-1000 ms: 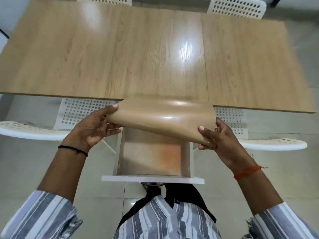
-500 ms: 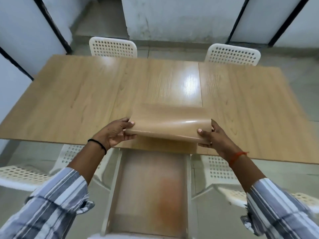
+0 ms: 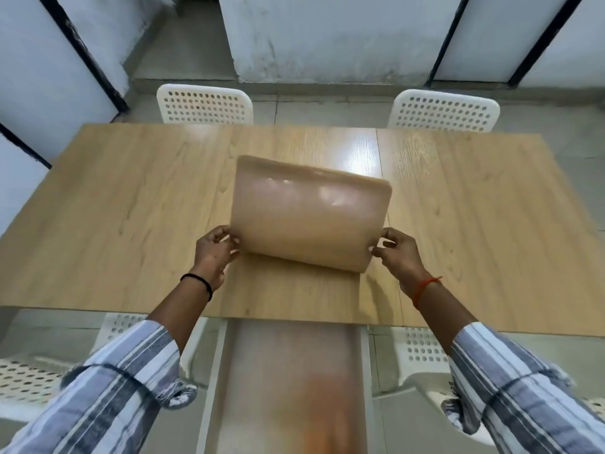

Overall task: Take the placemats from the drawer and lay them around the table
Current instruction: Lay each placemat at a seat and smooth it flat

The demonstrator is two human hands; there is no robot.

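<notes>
A tan, glossy placemat (image 3: 307, 217) is held up over the near middle of the wooden table (image 3: 131, 224), curved and blurred by motion. My left hand (image 3: 214, 252) pinches its lower left corner. My right hand (image 3: 397, 252) pinches its lower right corner. Whether it is one mat or a stack, I cannot tell. The open drawer (image 3: 288, 381) juts out from under the table's near edge, below my arms; its brown bottom shows.
Two white perforated chairs stand at the far side, one at the left (image 3: 204, 104) and one at the right (image 3: 443, 109). Two more white chairs flank the drawer on the near side, left (image 3: 29, 378) and right (image 3: 422, 352). Grey walls stand beyond.
Both hands have lifted the placemat out of the drawer and carried it forward over the table. The view has tilted up, so the far chairs and walls now show.
</notes>
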